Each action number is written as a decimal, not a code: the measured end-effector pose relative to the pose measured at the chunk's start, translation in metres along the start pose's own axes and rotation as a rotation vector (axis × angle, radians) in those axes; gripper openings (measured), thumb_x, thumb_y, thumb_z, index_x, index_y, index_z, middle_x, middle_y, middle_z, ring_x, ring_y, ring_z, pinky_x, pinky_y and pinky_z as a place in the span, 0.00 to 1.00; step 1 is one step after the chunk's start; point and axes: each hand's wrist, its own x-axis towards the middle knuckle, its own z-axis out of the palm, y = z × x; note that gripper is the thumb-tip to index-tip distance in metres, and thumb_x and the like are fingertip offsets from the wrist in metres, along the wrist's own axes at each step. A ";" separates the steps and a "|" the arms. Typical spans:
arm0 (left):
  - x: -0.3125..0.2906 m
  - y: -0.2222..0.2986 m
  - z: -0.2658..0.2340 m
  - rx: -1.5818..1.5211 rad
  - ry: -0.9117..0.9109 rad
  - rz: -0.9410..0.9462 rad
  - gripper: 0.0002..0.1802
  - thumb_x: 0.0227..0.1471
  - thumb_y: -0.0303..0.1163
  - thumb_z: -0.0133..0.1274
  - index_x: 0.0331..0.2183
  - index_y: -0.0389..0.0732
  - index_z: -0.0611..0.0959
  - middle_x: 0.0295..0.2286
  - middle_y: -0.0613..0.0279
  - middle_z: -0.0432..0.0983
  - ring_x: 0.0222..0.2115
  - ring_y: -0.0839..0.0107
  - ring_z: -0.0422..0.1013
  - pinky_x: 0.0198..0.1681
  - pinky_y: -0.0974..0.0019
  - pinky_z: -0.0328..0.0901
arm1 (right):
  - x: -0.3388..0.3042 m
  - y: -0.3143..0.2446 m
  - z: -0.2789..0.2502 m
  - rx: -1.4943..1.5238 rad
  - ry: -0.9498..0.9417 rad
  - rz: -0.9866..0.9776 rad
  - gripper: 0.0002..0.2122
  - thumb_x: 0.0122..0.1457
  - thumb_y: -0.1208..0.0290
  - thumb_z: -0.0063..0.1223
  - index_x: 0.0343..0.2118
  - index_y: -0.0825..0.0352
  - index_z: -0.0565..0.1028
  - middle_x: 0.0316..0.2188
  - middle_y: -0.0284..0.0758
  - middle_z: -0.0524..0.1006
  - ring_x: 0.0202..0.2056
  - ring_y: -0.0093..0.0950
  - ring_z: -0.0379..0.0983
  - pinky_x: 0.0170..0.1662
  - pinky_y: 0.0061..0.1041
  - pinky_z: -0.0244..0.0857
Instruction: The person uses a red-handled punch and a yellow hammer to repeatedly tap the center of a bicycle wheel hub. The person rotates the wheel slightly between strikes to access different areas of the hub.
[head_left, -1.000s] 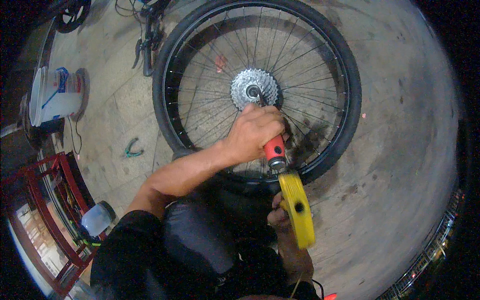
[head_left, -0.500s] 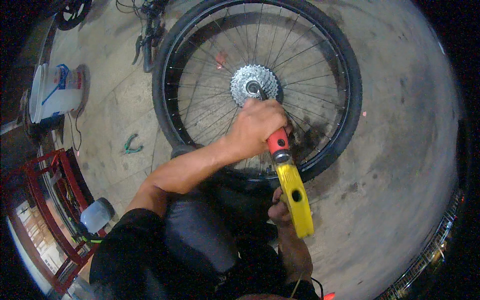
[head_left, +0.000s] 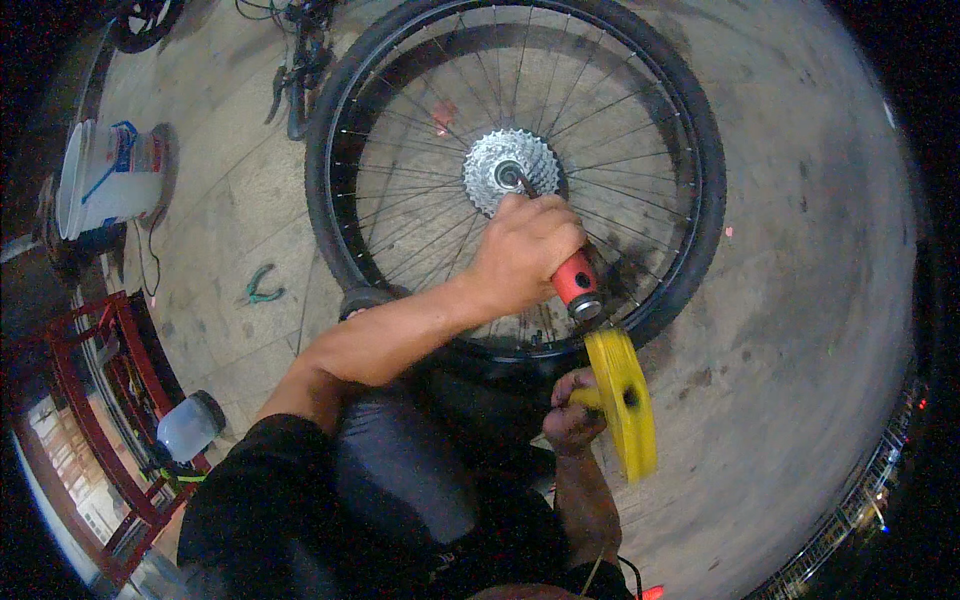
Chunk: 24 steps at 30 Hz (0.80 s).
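Note:
A bicycle wheel [head_left: 708, 190] lies flat in front of me with a silver cassette [head_left: 490, 160] at its hub. My left hand [head_left: 528, 245] is wrapped round a red-handled tool [head_left: 572, 280] with a metal cap. The tool's dark metal shaft reaches the middle of the cassette, but its tip is hard to make out. Below the wheel's near rim, my right hand [head_left: 575, 410] closes on the short yellow handle of a mallet [head_left: 632, 425]. The mallet's yellow head is smeared by motion, a small gap away from the tool's capped end.
Green-handled pliers [head_left: 262, 285] lie on the floor to the left. A white bucket [head_left: 115, 190] stands beyond them. Bicycle parts [head_left: 297, 85] lie beside the wheel's far left side. A red metal frame [head_left: 100, 400] and a translucent container [head_left: 190, 427] sit at the lower left.
The mallet has swung right, from beside the tool's capped end to a little apart from it. My right hand moved with it. The red handle shifted slightly right.

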 end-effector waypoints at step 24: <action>0.014 -0.013 -0.011 -0.246 -0.348 0.040 0.16 0.32 0.37 0.58 0.28 0.42 0.77 0.28 0.58 0.73 0.39 0.56 0.68 0.41 0.51 0.57 | 0.015 -0.041 0.021 -0.037 0.002 -0.326 0.24 0.63 0.45 0.36 0.35 0.68 0.64 0.21 0.32 0.65 0.18 0.21 0.61 0.18 0.18 0.57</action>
